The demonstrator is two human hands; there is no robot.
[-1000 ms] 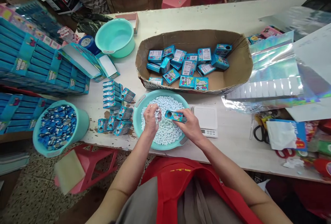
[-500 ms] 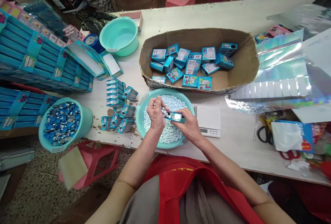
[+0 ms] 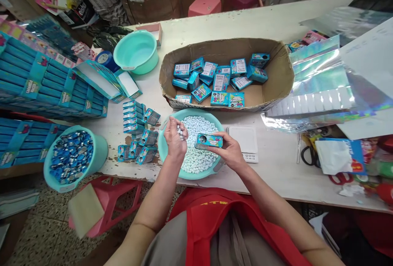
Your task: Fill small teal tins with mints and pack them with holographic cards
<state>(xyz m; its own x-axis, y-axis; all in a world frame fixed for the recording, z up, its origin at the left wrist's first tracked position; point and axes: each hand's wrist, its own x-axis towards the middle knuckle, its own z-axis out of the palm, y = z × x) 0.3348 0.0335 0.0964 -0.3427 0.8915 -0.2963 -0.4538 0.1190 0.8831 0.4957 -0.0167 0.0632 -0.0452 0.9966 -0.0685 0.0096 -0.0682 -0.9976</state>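
Note:
Over a turquoise basin (image 3: 162, 151) filled with small pale-blue candies (image 3: 199, 163), my left hand (image 3: 175, 138) is curled around a handful of the same candies. My right hand (image 3: 231, 150) grips one end of a small blue candy box (image 3: 211, 141), its printed side up and a round dark hole showing near the left end. A gap separates the box from my left hand. Just left of the basin stand several similar small boxes (image 3: 147, 137) in rows and a short stack. A white digital scale (image 3: 242, 139) lies right of the basin, partly behind my right hand.
Behind the basin, a cut-down cardboard box (image 3: 270, 94) holds several blue candy boxes. To the left are a tub of blue foil-like discs (image 3: 72, 151), an open turquoise basin (image 3: 136, 53) and stacked display cartons (image 3: 30, 77). Shiny film (image 3: 319, 85) and scissors (image 3: 310, 155) lie right.
My left hand has moved left, away from the small box, keeping candies in it. The box in my right hand has turned so its printed side and hole show. The view has shifted slightly.

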